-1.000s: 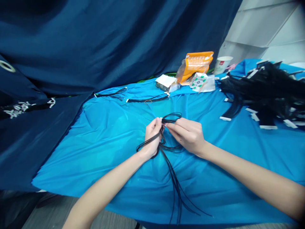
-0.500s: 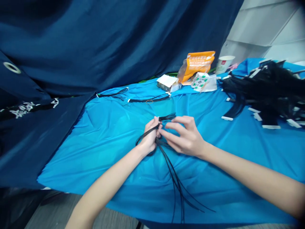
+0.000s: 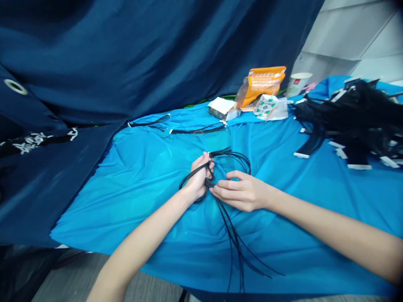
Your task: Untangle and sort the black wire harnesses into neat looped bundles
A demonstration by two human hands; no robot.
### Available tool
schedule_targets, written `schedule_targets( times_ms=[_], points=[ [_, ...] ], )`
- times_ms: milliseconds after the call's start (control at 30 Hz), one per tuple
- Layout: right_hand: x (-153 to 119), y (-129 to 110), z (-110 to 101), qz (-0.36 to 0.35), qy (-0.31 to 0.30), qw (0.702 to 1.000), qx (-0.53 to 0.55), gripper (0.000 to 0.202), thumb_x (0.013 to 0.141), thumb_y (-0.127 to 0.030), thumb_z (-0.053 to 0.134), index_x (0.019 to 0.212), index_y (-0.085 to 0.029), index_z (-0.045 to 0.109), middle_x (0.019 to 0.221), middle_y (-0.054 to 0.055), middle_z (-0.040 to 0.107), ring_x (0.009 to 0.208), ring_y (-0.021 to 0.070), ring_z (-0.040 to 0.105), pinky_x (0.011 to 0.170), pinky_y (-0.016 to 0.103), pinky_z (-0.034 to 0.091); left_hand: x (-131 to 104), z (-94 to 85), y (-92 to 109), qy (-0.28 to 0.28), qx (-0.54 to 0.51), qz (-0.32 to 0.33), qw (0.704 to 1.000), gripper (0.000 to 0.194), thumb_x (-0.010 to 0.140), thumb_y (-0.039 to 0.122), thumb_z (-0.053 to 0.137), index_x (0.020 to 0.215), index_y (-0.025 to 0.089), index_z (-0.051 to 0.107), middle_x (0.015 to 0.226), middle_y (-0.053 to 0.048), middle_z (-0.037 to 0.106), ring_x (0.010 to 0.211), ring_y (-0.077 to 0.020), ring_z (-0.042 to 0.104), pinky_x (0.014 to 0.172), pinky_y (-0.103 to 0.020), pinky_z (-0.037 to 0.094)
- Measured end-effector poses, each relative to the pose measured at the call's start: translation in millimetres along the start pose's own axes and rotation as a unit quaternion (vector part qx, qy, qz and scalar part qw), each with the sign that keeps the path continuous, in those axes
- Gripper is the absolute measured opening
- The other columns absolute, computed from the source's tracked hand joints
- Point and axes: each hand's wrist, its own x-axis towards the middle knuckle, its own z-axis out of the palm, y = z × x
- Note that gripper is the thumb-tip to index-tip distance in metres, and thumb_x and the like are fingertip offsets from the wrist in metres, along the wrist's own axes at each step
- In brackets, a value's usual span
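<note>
Blue cloth point(image 3: 135, 180) underlies curled hands point(image 3: 197, 178) point(image 3: 247, 193) holding black wires point(image 3: 220, 154).

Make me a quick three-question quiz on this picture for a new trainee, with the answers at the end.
1. True or false: the left hand is holding none of the black wires.
2. Where in the picture is the big dark pile with white ends?
A) far left
B) bottom middle
C) right side
3. Fill in the colour: the ____ pouch appears between the small box and the paper cup.

Key: 1. False, it grips some; 2. C; 3. orange.
</note>
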Motion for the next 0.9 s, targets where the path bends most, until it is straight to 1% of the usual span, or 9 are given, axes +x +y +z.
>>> schedule_targets(
  times_ms=[167,400,500,567,667,733,800,833,900],
  points=[
    [-0.6,-0.6,2.0,0.003,0.002,1.0,-0.013,0.02,0.088,-0.007,0.045,0.084,-0.016,0.062,0.085,0.0,0.069,0.08,0.0101,0.06,0.07,0.029,0.044,0.7,-0.3,-0.8,0.001,0.002,0.004,1.0,0.046,0.068,0.058,0.061,0.071,0.014,0.05,0.053,0.004,0.045,0.039,-0.0022,0.036,0.036,-0.014,0.023],
    [-0.2,-1.0,4.4,0.187,0.039,0.968,0.161,0.012,0.084,-0.016,0.056,0.093,-0.018,0.063,0.09,0.003,0.07,0.092,0.0192,0.059,0.07,0.034,0.042,8.1,-5.7,-7.2,-0.006,-0.008,0.017,1.0,0.043,0.068,0.054,0.063,0.072,0.014,0.05,0.054,0.004,0.045,0.039,-0.0021,0.034,0.036,-0.015,0.021],
    [3.4,0.2,0.9,0.32,0.09,0.884,0.33,0.013,0.083,-0.015,0.056,0.091,-0.019,0.065,0.09,0.005,0.07,0.095,0.0187,0.06,0.082,0.035,0.047,9.1,-6.5,-7.7,0.005,0.001,0.032,0.999,0.044,0.068,0.055,0.063,0.07,0.014,0.051,0.053,0.005,0.045,0.039,-0.0023,0.034,0.037,-0.015,0.023],
    [5.8,4.0,-3.3,0.432,0.135,0.77,0.451,0.01,0.082,-0.019,0.058,0.088,-0.02,0.066,0.091,0.005,0.07,0.097,0.0189,0.061,0.087,0.036,0.047,8.1,-5.9,-6.6,0.015,0.013,0.043,0.999,0.046,0.068,0.058,0.061,0.07,0.014,0.05,0.053,0.004,0.045,0.038,-0.0023,0.033,0.037,-0.015,0.024],
    [6.3,15.8,-11.4,0.562,0.235,0.568,0.554,0.007,0.078,-0.027,0.064,0.083,-0.021,0.064,0.081,0.002,0.069,0.087,0.0178,0.065,0.084,0.035,0.05,5.1,-4.2,-3.9,0.016,0.031,0.038,0.999,0.048,0.07,0.061,0.056,0.073,0.014,0.051,0.055,0.004,0.045,0.039,-0.0026,0.034,0.037,-0.015,0.024],
    [3.8,26.3,-16.7,0.602,0.294,0.481,0.565,0.011,0.075,-0.029,0.067,0.081,-0.021,0.063,0.07,-0.002,0.063,0.074,0.0138,0.064,0.074,0.031,0.053,3.1,-3.0,-2.2,0.019,0.039,0.036,0.998,0.047,0.071,0.061,0.055,0.074,0.014,0.051,0.055,0.004,0.045,0.04,-0.0026,0.034,0.037,-0.015,0.024],
    [-0.2,36.0,-21.0,0.624,0.328,0.456,0.543,0.014,0.072,-0.029,0.069,0.081,-0.02,0.063,0.063,-0.004,0.054,0.06,0.009,0.058,0.056,0.022,0.05,1.4,-1.7,-1.5,0.023,0.045,0.038,0.998,0.045,0.073,0.059,0.054,0.075,0.014,0.05,0.056,0.004,0.044,0.039,-0.0021,0.032,0.037,-0.015,0.023],
    [-2.3,39.5,-22.5,0.633,0.34,0.466,0.516,0.015,0.071,-0.03,0.069,0.082,-0.02,0.063,0.061,-0.005,0.052,0.054,0.0072,0.053,0.047,0.019,0.045,0.8,-1.0,-1.7,0.025,0.048,0.04,0.998,0.044,0.074,0.058,0.055,0.074,0.014,0.05,0.056,0.004,0.044,0.039,-0.0019,0.031,0.037,-0.015,0.023],
    [-5.3,42.4,-24.0,0.647,0.351,0.52,0.433,0.015,0.073,-0.031,0.067,0.084,-0.02,0.065,0.062,-0.004,0.051,0.046,0.0059,0.046,0.036,0.017,0.033,0.0,0.5,-2.9,0.029,0.056,0.046,0.997,0.041,0.076,0.056,0.054,0.073,0.015,0.049,0.056,0.004,0.043,0.038,-0.0018,0.03,0.037,-0.015,0.022]
  ],
)
